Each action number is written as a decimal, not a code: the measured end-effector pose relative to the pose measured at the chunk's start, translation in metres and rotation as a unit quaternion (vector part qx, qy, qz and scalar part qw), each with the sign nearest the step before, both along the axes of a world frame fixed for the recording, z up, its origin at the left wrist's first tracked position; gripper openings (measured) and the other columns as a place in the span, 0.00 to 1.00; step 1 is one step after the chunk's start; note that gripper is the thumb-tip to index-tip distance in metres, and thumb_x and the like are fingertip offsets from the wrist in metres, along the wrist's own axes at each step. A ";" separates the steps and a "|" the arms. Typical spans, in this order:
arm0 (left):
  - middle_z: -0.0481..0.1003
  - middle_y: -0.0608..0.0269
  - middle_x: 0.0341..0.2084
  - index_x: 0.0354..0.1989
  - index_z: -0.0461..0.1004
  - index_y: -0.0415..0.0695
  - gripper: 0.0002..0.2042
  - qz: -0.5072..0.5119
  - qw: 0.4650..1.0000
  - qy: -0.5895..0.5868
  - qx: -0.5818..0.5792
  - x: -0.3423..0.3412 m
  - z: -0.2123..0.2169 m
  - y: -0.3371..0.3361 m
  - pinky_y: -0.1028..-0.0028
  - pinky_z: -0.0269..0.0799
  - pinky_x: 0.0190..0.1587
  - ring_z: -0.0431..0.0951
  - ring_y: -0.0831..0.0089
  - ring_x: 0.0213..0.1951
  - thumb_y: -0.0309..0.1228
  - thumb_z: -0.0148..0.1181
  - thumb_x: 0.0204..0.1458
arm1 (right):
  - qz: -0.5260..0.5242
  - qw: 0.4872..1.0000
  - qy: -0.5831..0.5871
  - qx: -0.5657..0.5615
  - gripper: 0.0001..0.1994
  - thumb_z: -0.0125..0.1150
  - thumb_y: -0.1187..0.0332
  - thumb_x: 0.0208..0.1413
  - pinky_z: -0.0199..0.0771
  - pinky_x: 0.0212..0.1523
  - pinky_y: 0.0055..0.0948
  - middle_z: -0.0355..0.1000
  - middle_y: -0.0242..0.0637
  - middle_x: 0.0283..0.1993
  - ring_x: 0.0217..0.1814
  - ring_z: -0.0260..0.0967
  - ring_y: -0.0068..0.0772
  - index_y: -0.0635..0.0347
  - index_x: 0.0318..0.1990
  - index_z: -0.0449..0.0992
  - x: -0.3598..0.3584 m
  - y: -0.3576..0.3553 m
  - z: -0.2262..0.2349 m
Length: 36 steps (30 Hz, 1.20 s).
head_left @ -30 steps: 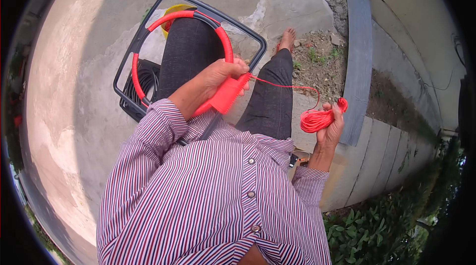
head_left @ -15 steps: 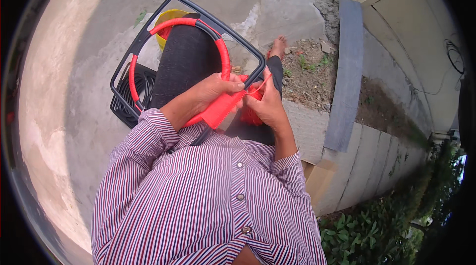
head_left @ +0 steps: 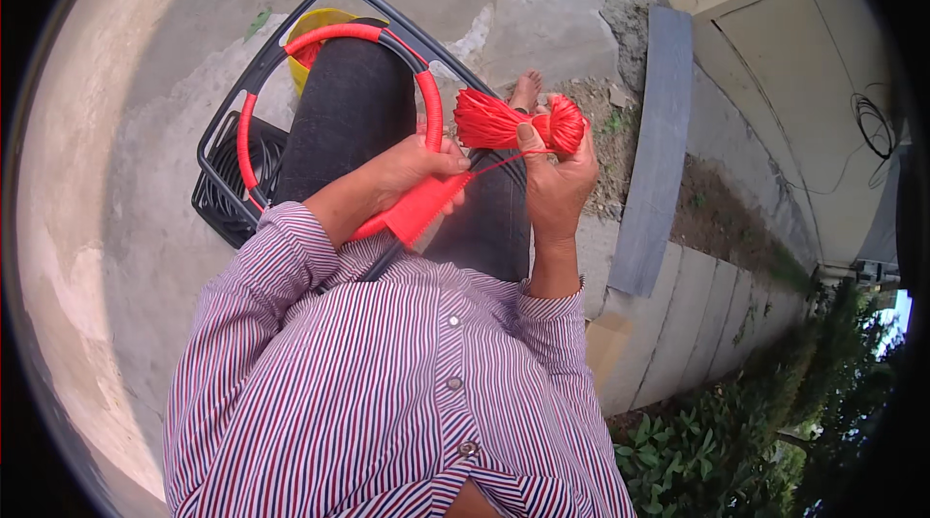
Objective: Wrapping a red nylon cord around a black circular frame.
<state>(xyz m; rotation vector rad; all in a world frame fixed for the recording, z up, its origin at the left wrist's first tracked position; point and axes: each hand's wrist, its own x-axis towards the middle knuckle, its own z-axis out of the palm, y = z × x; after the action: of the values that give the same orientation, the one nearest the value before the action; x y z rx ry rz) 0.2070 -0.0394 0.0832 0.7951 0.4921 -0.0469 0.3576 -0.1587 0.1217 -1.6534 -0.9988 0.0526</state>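
A black frame [head_left: 260,58] with rounded corners lies across my lap, a round hoop inside it bound in places with red cord wrapping [head_left: 431,106]. My left hand [head_left: 415,172] is closed on the hoop at the upper end of a wide, tightly wound red panel [head_left: 423,212]. To its right, my right hand [head_left: 560,190] grips a bundle of red plastic cord [head_left: 489,121], thumb pressed on its tied end. A taut red strand [head_left: 500,164] runs between the panel's edge and the bundle. Part of the frame's right side is hidden behind the bundle and hands.
A yellow bucket [head_left: 296,74] with red material inside stands beyond my knee. Coiled black tubing [head_left: 254,164] fills a black crate at the left. On the right are a long grey board [head_left: 651,164], rubble and soil, a cardboard piece [head_left: 605,348] and leafy plants [head_left: 678,455].
My right hand has moved right and up, bringing the red cord bundle into full view and drawing the strand tight. My left hand keeps its grip on the hoop.
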 end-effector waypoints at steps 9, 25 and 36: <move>0.75 0.57 0.21 0.37 0.70 0.37 0.10 0.064 0.997 -0.025 -0.031 -0.003 -0.005 0.010 0.70 0.80 0.22 0.79 0.68 0.21 0.30 0.61 0.53 | 0.223 0.893 0.199 -0.336 0.25 0.64 0.55 0.38 0.73 0.44 0.39 0.74 0.43 0.43 0.43 0.73 0.40 0.67 0.40 0.75 0.035 -0.114 -0.042; 0.69 0.58 0.16 0.32 0.68 0.40 0.06 0.116 0.991 -0.027 -0.066 -0.004 -0.016 0.021 0.69 0.72 0.20 0.74 0.64 0.20 0.27 0.58 0.52 | -0.238 0.713 0.644 0.143 0.12 0.50 0.60 0.62 0.76 0.33 0.37 0.70 0.36 0.25 0.25 0.71 0.35 0.61 0.37 0.70 0.053 -0.231 -0.185; 0.71 0.62 0.36 0.48 0.67 0.38 0.16 0.193 0.980 -0.050 0.011 -0.006 -0.016 0.007 0.79 0.74 0.37 0.74 0.76 0.32 0.32 0.58 0.53 | 0.194 0.893 0.404 -0.044 0.21 0.59 0.78 0.49 0.75 0.46 0.32 0.74 0.40 0.43 0.41 0.74 0.31 0.66 0.53 0.68 0.034 -0.030 0.002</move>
<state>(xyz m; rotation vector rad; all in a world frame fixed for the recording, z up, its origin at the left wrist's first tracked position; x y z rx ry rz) 0.2010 -0.0324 0.0672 0.7089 0.5444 0.3568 0.3921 -0.1889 0.1240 -1.2803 -0.6506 0.9869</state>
